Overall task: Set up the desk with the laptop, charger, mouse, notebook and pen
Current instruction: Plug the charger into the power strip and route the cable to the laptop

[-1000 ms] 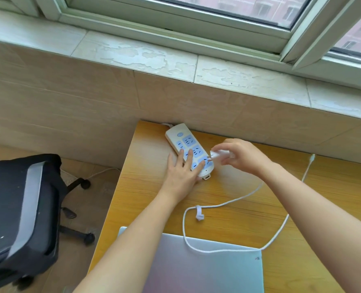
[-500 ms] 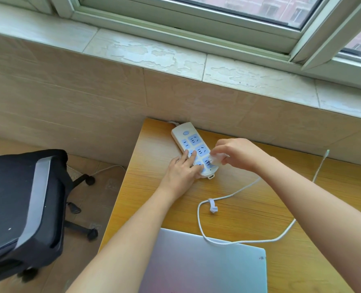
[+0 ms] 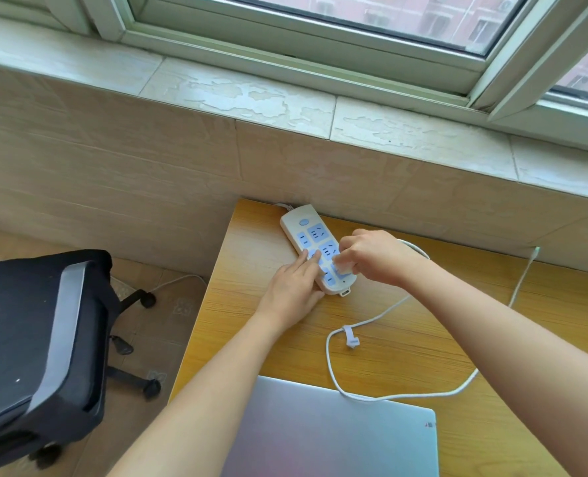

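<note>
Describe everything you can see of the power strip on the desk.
The power strip is a cream, plastic-looking bar with rounded ends, pale blue socket panels and a round blue button at its far end. It lies flat and angled near the wooden desk's back left corner, its cord leaving toward the wall. The left hand rests fingers on its left edge, while the right hand presses a white charger plug against a socket near its near end.
</note>
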Demonstrator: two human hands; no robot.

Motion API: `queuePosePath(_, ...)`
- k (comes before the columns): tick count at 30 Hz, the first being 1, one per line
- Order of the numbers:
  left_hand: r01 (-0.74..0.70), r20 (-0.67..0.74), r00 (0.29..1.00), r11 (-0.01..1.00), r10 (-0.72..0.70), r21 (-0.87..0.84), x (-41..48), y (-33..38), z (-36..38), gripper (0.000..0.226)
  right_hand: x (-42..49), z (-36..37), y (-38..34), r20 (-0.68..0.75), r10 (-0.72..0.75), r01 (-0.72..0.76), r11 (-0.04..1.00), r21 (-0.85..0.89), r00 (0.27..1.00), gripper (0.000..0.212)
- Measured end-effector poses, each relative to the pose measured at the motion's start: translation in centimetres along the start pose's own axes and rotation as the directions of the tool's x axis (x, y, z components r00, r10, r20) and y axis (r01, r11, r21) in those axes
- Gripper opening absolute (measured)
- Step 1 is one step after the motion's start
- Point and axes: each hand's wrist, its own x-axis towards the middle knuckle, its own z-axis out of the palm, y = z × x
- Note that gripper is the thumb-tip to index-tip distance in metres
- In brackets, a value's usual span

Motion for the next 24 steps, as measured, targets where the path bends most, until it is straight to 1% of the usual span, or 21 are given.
queuePosePath(2, 0.001, 0.007, 1.000, 1.000, -0.001, -0.029, -0.1, -0.4, -0.2, 0.055, 0.1, 0.0, -0.3, -0.017, 0.027, -0.026, 0.999, 0.046, 0.999, 0.020)
queuePosePath(5, -0.023, 0.023, 0.999, 1.000, 0.024, -0.012, -0.5, -1.4, -0.2, 0.060, -0.2, 0.2, -0.7, -0.019, 0.153, -0.145, 0.965, 0.220, 0.988, 0.028)
queuePosePath(6, -0.036, 0.037, 0.999, 0.999, 0.036, 0.000, -0.6, -1.6, -0.1, 0.062, -0.2, 0.3, -1.0, -0.013, 0.163, -0.156, 0.962, 0.223, 0.987, 0.026)
queuePosePath(8, -0.046, 0.051, 0.998, 0.999, 0.046, 0.001, -0.6, -1.8, -0.1, 0.063, 0.1, -0.1, -1.3, 0.019, 0.139, -0.141, 0.976, 0.164, 0.990, 0.018)
queuePosePath(10, -0.045, 0.058, 0.997, 0.999, 0.045, -0.002, -0.6, -2.0, -0.1, 0.063, 0.7, -0.9, -1.6, 0.075, 0.065, -0.069, 0.996, 0.062, 0.995, 0.012)
queuePosePath(12, -0.041, 0.050, 0.998, 0.999, 0.041, -0.004, -0.7, -2.0, -0.1, 0.064, 1.4, -1.5, -2.0, 0.128, 0.008, -0.004, 1.000, -0.031, 0.992, 0.014)
queuePosePath(14, -0.031, 0.053, 0.998, 0.999, 0.032, -0.013, -0.7, -1.9, -0.1, 0.065, 1.9, -1.8, -2.3, 0.168, -0.006, 0.019, 0.997, -0.077, 0.986, 0.018)
queuePosePath(19, -0.019, 0.051, 0.998, 0.999, 0.021, -0.038, -0.8, -1.8, -0.3, 0.064, 2.1, -2.2, -3.4, 0.173, 0.003, 0.026, 0.986, -0.166, 0.985, 0.021)
queuePosePath(22, 0.005, 0.068, 0.998, 0.996, 0.001, -0.085, -0.7, -1.5, -0.8, 0.066, 2.2, -1.8, -4.7, 0.202, -0.046, 0.096, 0.964, -0.246, 0.978, 0.028)
queuePosePath(23, 0.013, 0.069, 0.998, 0.995, -0.006, -0.102, -0.7, -1.5, -0.9, 0.066, 2.3, -1.7, -4.8, 0.195, -0.046, 0.095, 0.963, -0.252, 0.980, 0.029)
queuePosePath(24, 0.013, 0.078, 0.997, 0.994, -0.005, -0.106, -0.7, -1.4, -1.0, 0.066, 2.3, -1.8, -4.6, 0.170, -0.023, 0.063, 0.971, -0.232, 0.985, 0.028)
